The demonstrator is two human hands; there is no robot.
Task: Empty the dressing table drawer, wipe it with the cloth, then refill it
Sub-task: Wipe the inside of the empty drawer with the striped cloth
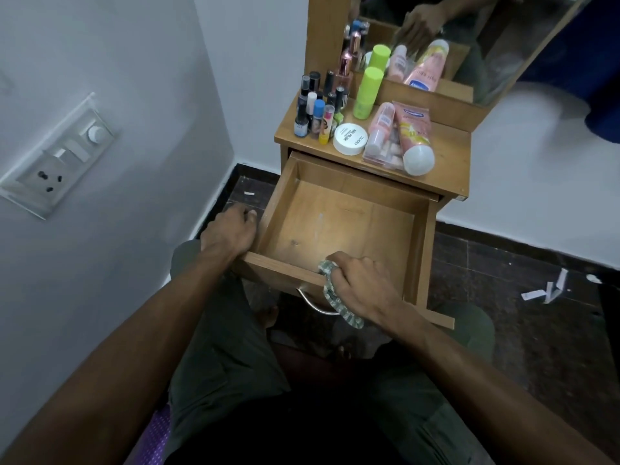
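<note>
Drawer (339, 223) pulled out at frame centre, emptied. Left hand (228, 234) curled over its left rim, steadying; right hand (359, 283) fingers bunching cloth (330, 293) at front edge, wiping. Cosmetics (362, 125) parked on surface above.

I see the wooden table (446, 169) upper centre carrying nail polish bottles (313, 105), a green bottle (367, 94), a white jar (350, 139) and a pink tube (414, 135).

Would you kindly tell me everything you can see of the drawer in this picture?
The drawer is light brown wood, pulled fully out from under the tabletop, its scuffed bottom bare. A curved metal handle hangs on its front panel. The left hand grips its left front corner; the right hand holds a green-checked cloth over the front edge.
</note>
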